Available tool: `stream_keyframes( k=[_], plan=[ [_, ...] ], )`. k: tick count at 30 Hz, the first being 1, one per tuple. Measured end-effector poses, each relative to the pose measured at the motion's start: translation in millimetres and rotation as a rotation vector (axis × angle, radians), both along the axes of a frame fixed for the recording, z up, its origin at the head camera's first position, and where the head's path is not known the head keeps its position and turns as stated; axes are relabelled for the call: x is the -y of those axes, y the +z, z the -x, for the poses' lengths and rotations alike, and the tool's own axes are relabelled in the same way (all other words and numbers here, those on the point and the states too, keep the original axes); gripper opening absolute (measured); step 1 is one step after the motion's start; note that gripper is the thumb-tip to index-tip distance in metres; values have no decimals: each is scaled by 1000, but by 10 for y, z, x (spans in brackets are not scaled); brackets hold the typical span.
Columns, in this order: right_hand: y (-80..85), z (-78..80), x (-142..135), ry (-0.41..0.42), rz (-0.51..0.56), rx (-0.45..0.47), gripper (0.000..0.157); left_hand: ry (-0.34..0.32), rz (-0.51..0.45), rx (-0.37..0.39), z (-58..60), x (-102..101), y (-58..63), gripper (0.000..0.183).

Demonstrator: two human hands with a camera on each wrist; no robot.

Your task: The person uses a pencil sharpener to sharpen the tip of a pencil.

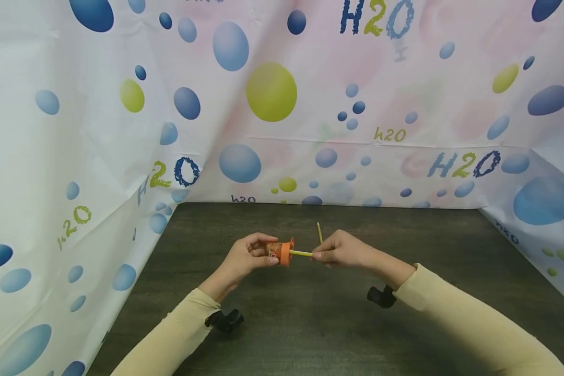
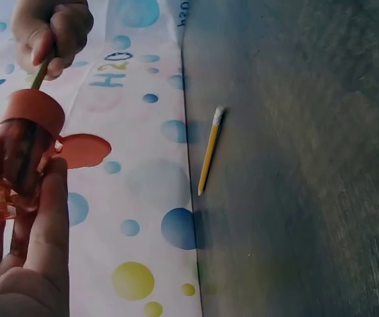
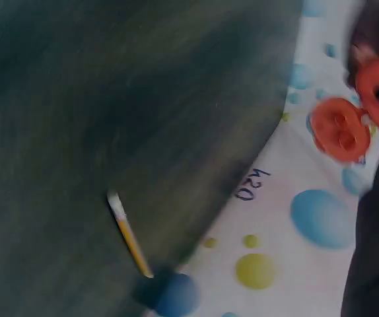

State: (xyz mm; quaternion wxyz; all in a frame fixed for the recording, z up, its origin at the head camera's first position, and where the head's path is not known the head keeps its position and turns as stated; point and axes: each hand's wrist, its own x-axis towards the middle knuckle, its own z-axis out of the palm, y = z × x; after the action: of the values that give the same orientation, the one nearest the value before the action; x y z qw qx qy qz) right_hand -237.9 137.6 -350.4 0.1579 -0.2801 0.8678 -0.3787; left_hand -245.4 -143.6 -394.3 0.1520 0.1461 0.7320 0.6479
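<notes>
An orange pencil sharpener (image 1: 285,254) with a see-through body lies sideways in my left hand (image 1: 244,259), gripped between thumb and fingers. Its round flip lid (image 2: 87,150) hangs open at the side, and two holes show in the sharpener's orange top (image 3: 378,86) in the right wrist view. One end of a yellow pencil (image 1: 302,253) sits in a hole of that top. My right hand (image 1: 345,250) pinches this pencil close to the sharpener; its other end is hidden by the hand.
A second yellow pencil (image 2: 209,150) with a white end lies on the dark wooden table (image 1: 291,324), beyond my right hand. A white sheet (image 1: 310,172) with coloured dots and H2O lettering stands along the table's back and sides. Black wrist mounts (image 1: 225,320) hang under both forearms.
</notes>
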Motion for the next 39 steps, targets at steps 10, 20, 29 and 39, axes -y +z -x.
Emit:
stream_keyframes(
  k=[10, 20, 29, 39],
  plan=[
    [-101, 54, 9, 65, -278, -811, 32, 64, -35, 153, 38, -31, 21, 47],
    [-325, 131, -57, 197, -275, -1631, 27, -16, -126, 193, 35, -18, 10, 53],
    [-202, 40, 49, 87, -194, -952, 26, 59, -48, 77, 36, -20, -19, 51],
    [26, 223, -18, -8, -20, 230, 33, 48, 37, 36, -1, -64, -12, 51]
  ],
)
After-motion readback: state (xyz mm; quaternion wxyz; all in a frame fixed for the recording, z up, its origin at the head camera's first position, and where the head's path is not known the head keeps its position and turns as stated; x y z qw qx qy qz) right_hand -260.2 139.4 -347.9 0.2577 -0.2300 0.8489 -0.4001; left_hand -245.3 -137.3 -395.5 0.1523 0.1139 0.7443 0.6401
